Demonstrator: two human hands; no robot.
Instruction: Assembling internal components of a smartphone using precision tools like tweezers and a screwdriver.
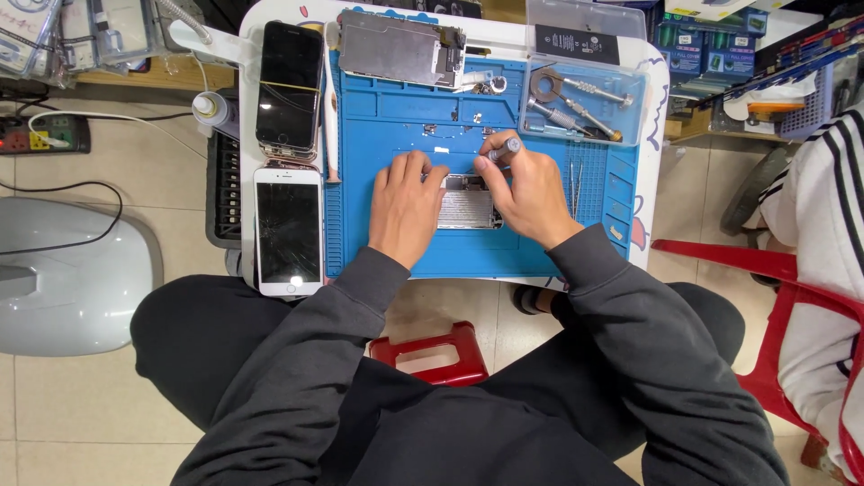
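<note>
While the left hand (407, 205) presses flat on the opened phone (466, 205) lying mid blue mat (387, 117) on the tabletop, the right hand (529, 193), its grip closed around a small screwdriver (504, 149), should hold it upright, turning gently.

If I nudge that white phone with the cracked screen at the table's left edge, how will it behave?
The white phone would probably slide as one stiff slab, since it lies flat. Its cracked glass looks fragile, so pressure may spread the cracks. It lies at the edge of the table, so an outward push could tip it off.
</note>
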